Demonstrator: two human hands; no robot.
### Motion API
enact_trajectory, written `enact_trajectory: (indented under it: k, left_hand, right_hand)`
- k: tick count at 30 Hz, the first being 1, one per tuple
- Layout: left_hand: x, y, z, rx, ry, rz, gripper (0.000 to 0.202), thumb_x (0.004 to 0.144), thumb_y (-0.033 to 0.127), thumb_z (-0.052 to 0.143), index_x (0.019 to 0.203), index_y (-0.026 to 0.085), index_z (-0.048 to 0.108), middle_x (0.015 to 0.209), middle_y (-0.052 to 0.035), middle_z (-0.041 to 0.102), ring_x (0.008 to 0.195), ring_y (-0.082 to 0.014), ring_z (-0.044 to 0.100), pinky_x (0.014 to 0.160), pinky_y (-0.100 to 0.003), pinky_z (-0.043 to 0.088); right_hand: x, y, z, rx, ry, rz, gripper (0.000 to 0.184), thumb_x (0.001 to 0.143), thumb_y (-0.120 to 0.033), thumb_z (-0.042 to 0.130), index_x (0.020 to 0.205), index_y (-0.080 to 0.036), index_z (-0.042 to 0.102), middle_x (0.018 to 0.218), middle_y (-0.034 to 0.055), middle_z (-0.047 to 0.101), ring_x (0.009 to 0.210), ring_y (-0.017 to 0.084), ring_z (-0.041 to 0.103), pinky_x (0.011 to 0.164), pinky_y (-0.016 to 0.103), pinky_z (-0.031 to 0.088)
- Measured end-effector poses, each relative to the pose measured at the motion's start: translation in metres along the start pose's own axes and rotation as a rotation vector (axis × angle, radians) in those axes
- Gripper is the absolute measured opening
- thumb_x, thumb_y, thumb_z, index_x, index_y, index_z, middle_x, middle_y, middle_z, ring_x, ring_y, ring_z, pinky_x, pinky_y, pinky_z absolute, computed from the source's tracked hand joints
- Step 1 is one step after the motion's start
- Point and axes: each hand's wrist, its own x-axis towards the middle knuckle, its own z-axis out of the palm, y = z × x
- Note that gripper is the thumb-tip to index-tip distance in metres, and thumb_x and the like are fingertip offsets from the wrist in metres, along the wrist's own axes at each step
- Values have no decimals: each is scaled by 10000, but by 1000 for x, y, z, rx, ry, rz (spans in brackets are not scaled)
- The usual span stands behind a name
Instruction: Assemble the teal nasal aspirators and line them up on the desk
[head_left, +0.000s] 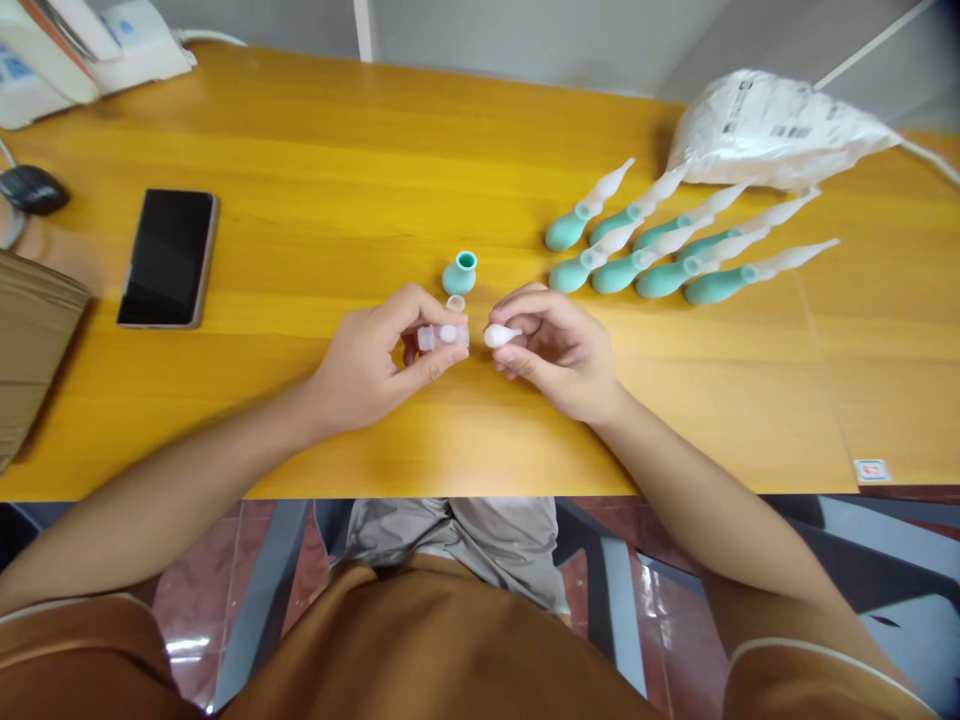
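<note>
over yellow tabletop [300, 150], a clear cap [442, 335] is pinched by the left hand [371, 365], a white nozzle [501, 335] by the right hand [562, 355], axes crosswise, ends facing, just apart.

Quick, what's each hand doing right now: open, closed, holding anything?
Left hand: closed, fingers pinching a small clear plastic piece.
Right hand: closed, fingers pinching a small white tip.

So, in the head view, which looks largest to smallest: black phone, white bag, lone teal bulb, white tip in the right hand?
1. white bag
2. black phone
3. teal bulb
4. white tip, partly hidden; close to the bulb
</note>
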Motion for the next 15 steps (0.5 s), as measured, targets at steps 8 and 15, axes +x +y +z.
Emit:
enact_trajectory:
  k: [8, 15]
  left_hand:
    - [-4, -7, 6, 5, -58, 81, 245, 1161, 483, 829, 1188, 243, 791, 1036, -7, 895, 812, -159, 800, 751, -268, 599]
    - [-5, -2, 8, -78, -84, 58, 193, 1166, 420, 831, 1247, 246, 806, 929, 22, 843, 730, -139, 790, 696, -252, 613]
  right_hand:
    - [-2, -3, 0, -51, 39, -17, 238, 967, -331, 1093, 1082, -240, 905, 1005, 41, 863, 839, 170, 809, 702, 265, 704]
    - [-3, -4, -2, -226, 4, -183, 149, 1064, -257, 990, 1194, -264, 918, 1093, 69, 904, 900, 207, 866, 796, 345, 736]
